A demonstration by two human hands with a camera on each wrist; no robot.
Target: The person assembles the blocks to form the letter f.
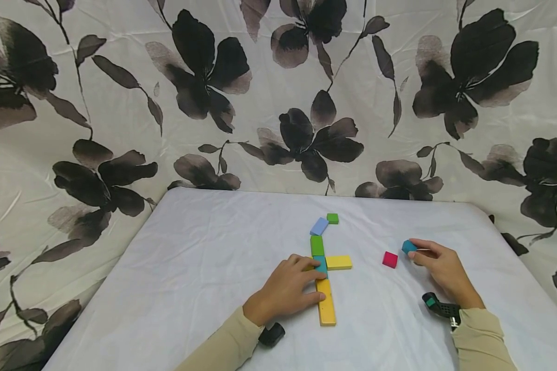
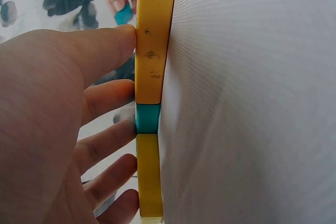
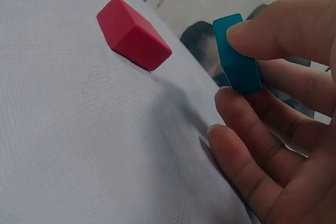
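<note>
My left hand point(image 1: 290, 288) rests over a row of blocks, its fingertips touching them. Under them are a long orange-yellow block point(image 1: 327, 309) and a teal block point(image 1: 322, 263); a yellow block point(image 2: 149, 177) lies further along, partly behind the fingers in the head view. A green block point(image 1: 316, 246) continues the row, and another yellow block point(image 1: 340, 263) sticks out to the right. At the right, my right hand point(image 1: 445, 270) pinches a blue block point(image 3: 239, 64) between thumb and fingers. Close to its left sits a red block point(image 1: 390, 259).
Beyond the row lie a tilted light blue block point(image 1: 319, 226) and a small green block point(image 1: 332, 218). White cloth point(image 1: 190, 268) covers the table, and a flower-patterned curtain point(image 1: 255, 113) hangs behind its far edge. Each wrist carries a black camera point(image 1: 272, 335).
</note>
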